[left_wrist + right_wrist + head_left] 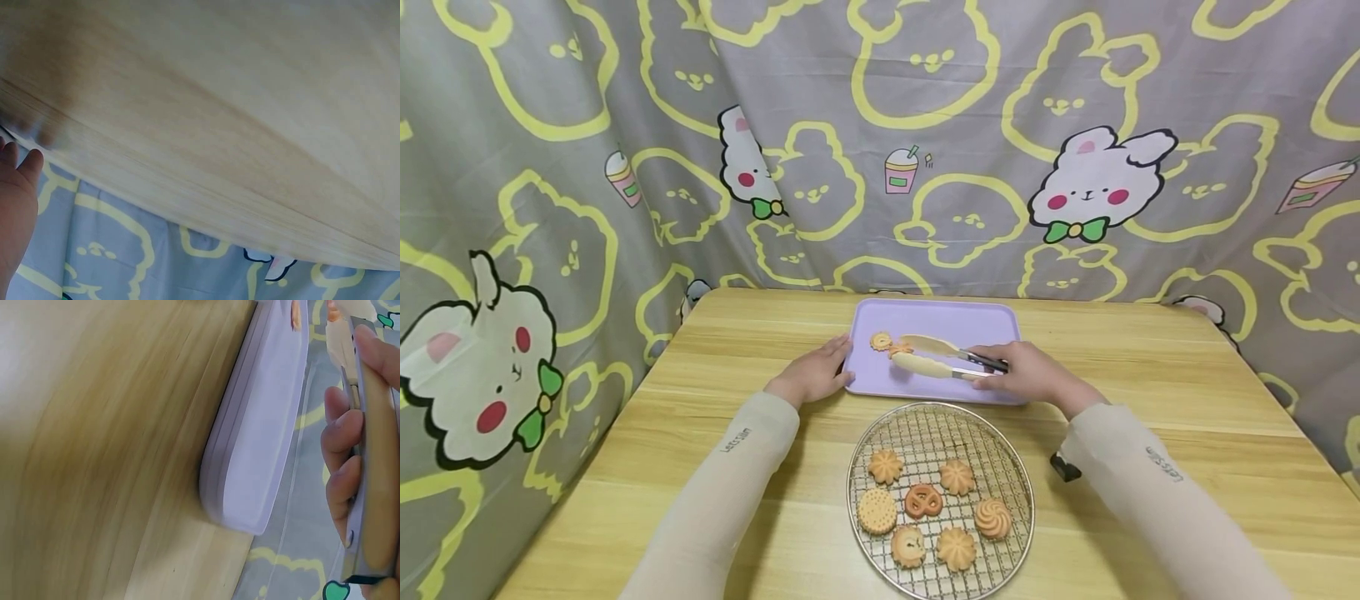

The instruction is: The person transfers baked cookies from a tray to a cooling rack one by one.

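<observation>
My right hand (1033,373) grips a pair of tongs (921,365) with pale tips and metal-and-black handles. The right wrist view shows the fingers curled round the tongs' handle (378,469). The tongs reach left over a lilac tray (940,313), their tips at a small cookie (900,348); whether they pinch it I cannot tell. Just left of it, a round cookie (880,341) lies on the tray. My left hand (816,372) rests at the tray's left edge, fingers extended along the rim. Only part of that hand (15,200) shows in the left wrist view.
A round wire rack (917,433) stands in front of the tray, holding several cookies, among them a pretzel-shaped one (923,501) and a swirled one (993,518). A black object (1065,468) shows beside the right sleeve. Patterned grey curtain (820,75) hangs behind the wooden table (1187,375).
</observation>
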